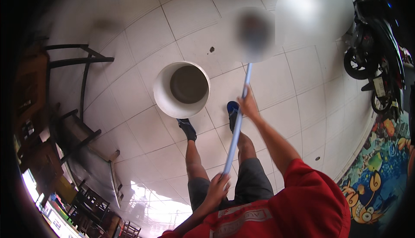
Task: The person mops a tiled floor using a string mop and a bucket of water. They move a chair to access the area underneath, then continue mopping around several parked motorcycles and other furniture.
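Red shirt (309,199), nearest. Left hand (217,188): fingers wrapped around blue mop handle (237,123), low end. Right hand (248,104): fingers closed higher up. Handle slants toward white bucket (181,90) on tiled floor (142,35). Advisable: keep both grips firm, strokes clear of bucket.

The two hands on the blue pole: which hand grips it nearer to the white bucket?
The right hand; it grips the blue pole higher, beside the white bucket. The left hand holds the low end.

Head fisheye, looking straight down, floor (142,35) far below.
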`<state>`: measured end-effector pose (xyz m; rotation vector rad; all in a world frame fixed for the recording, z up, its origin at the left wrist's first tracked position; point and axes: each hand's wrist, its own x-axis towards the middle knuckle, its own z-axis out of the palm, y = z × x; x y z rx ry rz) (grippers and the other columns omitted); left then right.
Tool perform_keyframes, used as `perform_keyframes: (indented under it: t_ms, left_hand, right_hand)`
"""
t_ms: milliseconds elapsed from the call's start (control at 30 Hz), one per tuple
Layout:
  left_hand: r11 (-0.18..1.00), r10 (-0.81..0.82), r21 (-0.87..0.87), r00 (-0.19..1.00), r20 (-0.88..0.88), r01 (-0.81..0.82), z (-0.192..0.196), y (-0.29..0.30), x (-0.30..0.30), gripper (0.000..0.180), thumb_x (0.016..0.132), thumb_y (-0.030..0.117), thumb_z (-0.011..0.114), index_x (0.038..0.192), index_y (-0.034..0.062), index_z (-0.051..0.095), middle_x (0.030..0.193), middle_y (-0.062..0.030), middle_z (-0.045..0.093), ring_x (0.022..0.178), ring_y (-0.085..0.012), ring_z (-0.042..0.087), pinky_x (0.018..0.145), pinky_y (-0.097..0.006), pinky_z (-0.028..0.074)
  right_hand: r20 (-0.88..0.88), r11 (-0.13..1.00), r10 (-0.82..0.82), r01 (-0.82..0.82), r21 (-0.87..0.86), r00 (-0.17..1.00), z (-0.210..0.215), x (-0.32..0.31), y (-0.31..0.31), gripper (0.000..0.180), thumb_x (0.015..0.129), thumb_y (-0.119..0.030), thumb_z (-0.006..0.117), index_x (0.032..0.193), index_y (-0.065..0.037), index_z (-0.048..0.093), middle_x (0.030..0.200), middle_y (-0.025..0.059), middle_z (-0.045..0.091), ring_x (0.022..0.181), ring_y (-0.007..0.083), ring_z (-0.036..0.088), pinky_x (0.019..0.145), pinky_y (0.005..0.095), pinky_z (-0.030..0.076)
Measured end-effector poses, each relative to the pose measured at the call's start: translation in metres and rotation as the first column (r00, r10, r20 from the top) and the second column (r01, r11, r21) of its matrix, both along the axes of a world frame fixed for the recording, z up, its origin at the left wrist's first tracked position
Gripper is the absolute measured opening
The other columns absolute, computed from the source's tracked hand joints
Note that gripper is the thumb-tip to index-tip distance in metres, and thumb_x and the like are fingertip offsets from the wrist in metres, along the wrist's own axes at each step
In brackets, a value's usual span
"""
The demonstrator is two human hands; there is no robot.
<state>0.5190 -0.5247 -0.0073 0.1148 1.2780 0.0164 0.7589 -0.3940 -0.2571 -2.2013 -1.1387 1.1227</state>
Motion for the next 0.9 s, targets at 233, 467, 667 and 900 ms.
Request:
perform_keyframes:
  t_ms: [233,467,667,900]
  left_hand:
    - [0.989,0.122,0.088,0.991,-0.062,-0.116,0.023,-0.028,0.036,0.03,0.096,0.035,0.052,0.102,0.0052,0.056,0.066,0.0,0.049,0.043,-0.006,0.039,0.039,-0.022,0.032]
    - [0.922,0.328,-0.182,0.939,-0.104,-0.342,0.031,-0.18,-0.036,0.036,0.094,0.046,0.047,0.095,0.0112,0.054,0.058,0.0002,0.045,0.046,-0.0107,0.042,0.041,-0.026,0.033]
    - [0.903,0.421,-0.012,0.879,0.225,-0.43,-0.071,-0.113,0.101,0.03,0.099,0.042,0.04,0.098,0.012,0.045,0.068,-0.0033,0.049,0.05,-0.0161,0.049,0.047,-0.031,0.041]
    - [0.965,0.26,0.048,0.966,-0.01,-0.259,-0.264,0.01,0.024,0.051,0.083,0.051,0.061,0.116,0.0139,0.048,0.112,-0.0092,0.051,0.101,-0.024,0.053,0.088,-0.053,0.041]
  right_hand:
    - [0.079,0.999,0.006,-0.001,-0.054,0.997,0.007,0.027,-0.007,0.07,0.089,-0.036,0.056,0.14,-0.002,0.022,0.093,0.0295,0.063,0.085,0.0474,0.061,0.073,0.0526,0.049]
    - [-0.166,0.971,0.14,-0.169,-0.171,0.976,0.077,-0.094,-0.096,0.074,0.088,-0.035,0.058,0.142,0.002,0.024,0.088,0.0334,0.062,0.085,0.0464,0.063,0.076,0.0464,0.05]
    - [-0.344,0.975,0.091,-0.154,-0.16,0.935,0.033,-0.056,0.001,0.059,0.094,-0.03,0.053,0.14,-0.003,0.028,0.067,0.0195,0.061,0.051,0.0273,0.063,0.045,0.0396,0.051]
    - [-0.207,0.947,0.061,-0.122,-0.298,0.976,0.089,0.008,-0.153,0.045,0.098,-0.025,0.046,0.14,-0.014,0.037,0.061,0.0113,0.055,0.042,0.0197,0.054,0.038,0.0342,0.042]
